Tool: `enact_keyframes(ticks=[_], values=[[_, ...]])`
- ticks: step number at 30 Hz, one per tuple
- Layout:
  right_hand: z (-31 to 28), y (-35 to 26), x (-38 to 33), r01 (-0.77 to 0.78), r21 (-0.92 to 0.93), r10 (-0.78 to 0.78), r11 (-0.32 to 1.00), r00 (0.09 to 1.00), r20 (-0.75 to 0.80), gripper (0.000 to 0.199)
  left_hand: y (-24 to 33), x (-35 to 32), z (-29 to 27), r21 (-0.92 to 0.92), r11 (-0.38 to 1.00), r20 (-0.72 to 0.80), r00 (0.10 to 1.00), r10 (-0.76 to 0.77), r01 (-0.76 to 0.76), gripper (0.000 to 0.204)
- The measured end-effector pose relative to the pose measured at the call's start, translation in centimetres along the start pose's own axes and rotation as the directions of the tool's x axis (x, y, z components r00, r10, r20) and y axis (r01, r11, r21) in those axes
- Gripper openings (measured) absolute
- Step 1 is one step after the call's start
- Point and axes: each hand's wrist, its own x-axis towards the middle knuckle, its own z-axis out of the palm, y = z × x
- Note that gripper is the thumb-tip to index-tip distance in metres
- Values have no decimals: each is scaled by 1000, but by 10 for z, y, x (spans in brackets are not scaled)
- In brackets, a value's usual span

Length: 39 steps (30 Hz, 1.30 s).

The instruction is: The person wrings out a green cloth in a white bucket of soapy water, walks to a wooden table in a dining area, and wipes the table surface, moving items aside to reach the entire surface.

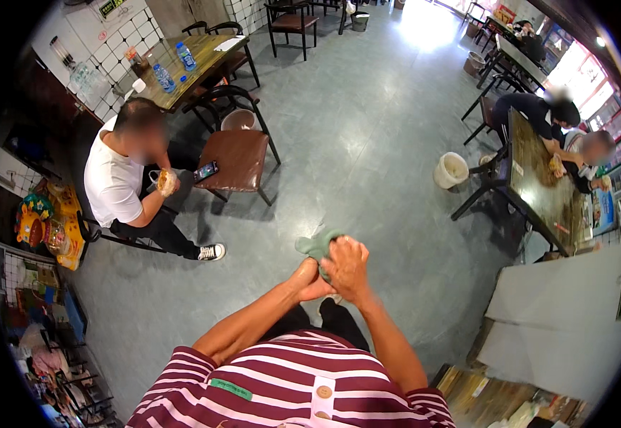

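Observation:
In front of my striped shirt, my left hand (305, 274) and my right hand (346, 267) are pressed together around a crumpled grey-green cloth (315, 245). The cloth sticks out above my fingers. My right hand lies over the left, with its fingers curled onto the cloth. Both forearms rise from the lower edge, over a grey tiled floor (367, 135).
A seated person in a white shirt (114, 178) eats at the left beside a brown chair (235, 157) with a phone on it. A wooden table (175, 68) holds water bottles. At the right, people sit at a dark table (539, 182); a white bucket (452, 170) stands nearby.

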Motion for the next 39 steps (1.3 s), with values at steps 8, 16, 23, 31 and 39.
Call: enact_keyframes(ticks=[8,16,23,31,39], values=[[-14,168,154,-579,458,375,674,803,464,36,98,138,25,354,934,-143,990,15,37,32],[-13,323,241,-639,722,602,-265,475,642,39,247,292,109,767,546,-308,940,-147,337,30],[-95,452,325,-320,942,808,-99,527,264,43,352,458,149,225,970,-242,969,-41,97,41],[-153,560,492,-117,908,707,-403,590,390,40,445,640,187,-24,999,-218,976,29,-35,51],[-177,777,648,-83,252,105,964,992,-76,30,550,767,281,-20,966,-131,959,253,-257,55]])
